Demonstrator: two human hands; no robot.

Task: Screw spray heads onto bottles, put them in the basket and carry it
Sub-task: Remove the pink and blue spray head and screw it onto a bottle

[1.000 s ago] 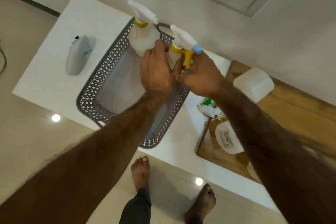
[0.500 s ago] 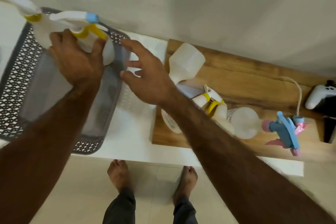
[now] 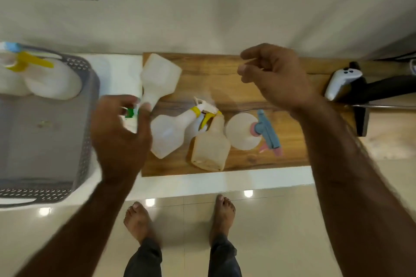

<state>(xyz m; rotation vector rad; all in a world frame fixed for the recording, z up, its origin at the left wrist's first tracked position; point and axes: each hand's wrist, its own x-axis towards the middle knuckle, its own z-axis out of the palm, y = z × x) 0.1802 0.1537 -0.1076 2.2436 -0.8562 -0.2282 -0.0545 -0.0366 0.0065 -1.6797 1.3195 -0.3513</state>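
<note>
A grey perforated basket (image 3: 87, 119) stands on the white counter at the left. Two white bottles (image 3: 54, 83) with yellow-and-white spray heads stand in its far corner. On the wooden board (image 3: 225, 87) lie a headless white bottle (image 3: 159, 78), a white bottle with a yellow collar (image 3: 168, 137), a beige bottle (image 3: 210, 150) and a round bottle with a pink-and-blue spray head (image 3: 267, 132). My left hand (image 3: 121, 139) hovers, blurred, with loosely curled fingers over a green spray head (image 3: 130, 113), its thumb by the headless bottle's neck. Above the board, my right hand (image 3: 276, 78) holds nothing.
A white game controller (image 3: 342, 81) rests on a black stand (image 3: 380, 90) at the board's right end. The wall runs right behind the counter. The counter's front edge (image 3: 202, 184) is near my bare feet on the tiled floor.
My left hand let go of the spray bottle in the basket and moved right to the green spray head. My right hand moved right over the board. My view swung right.
</note>
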